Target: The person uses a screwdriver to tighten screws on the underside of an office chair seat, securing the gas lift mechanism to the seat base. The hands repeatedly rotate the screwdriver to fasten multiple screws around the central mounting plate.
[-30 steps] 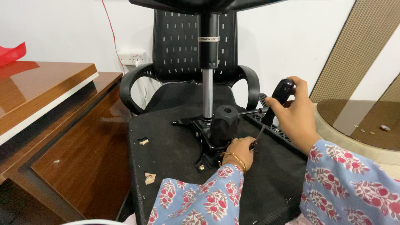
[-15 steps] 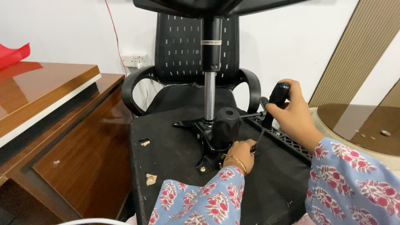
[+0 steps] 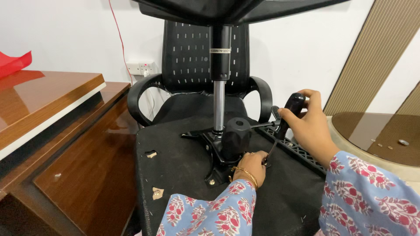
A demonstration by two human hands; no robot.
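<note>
Upturned office chair seat (image 3: 175,175) is seen bottom side up, black fabric underside facing the camera. Black metal tilt mechanism plate (image 3: 216,153) is seated at the seat centre, with the gas lift cylinder (image 3: 219,87) standing upright out of it, chrome rod below, black sleeve above. The chair base (image 3: 236,6) is cut off at the top edge.

Screwdriver (image 3: 286,118) is held tilted, black handle up, thin shaft running down-left to the plate edge beside the round black tension knob (image 3: 235,135). Right hand (image 3: 308,124) is wrapped on the handle, fingers clamped around it. Left hand (image 3: 251,164) is rested on the seat at the plate, fingers curled together at the shaft's lower end; whether the tip or a screw is pinched cannot be told. A gold bangle (image 3: 245,172) is worn on the left wrist.

A second black mesh-back chair (image 3: 197,57) is stood upright behind. Glossy brown wooden desk (image 3: 52,113) is at left, touching or just beside the seat edge. Wall socket (image 3: 142,67) is mounted behind, red cable (image 3: 118,35) running up from it. Two fabric tears (image 3: 154,175) are visible on the underside.
</note>
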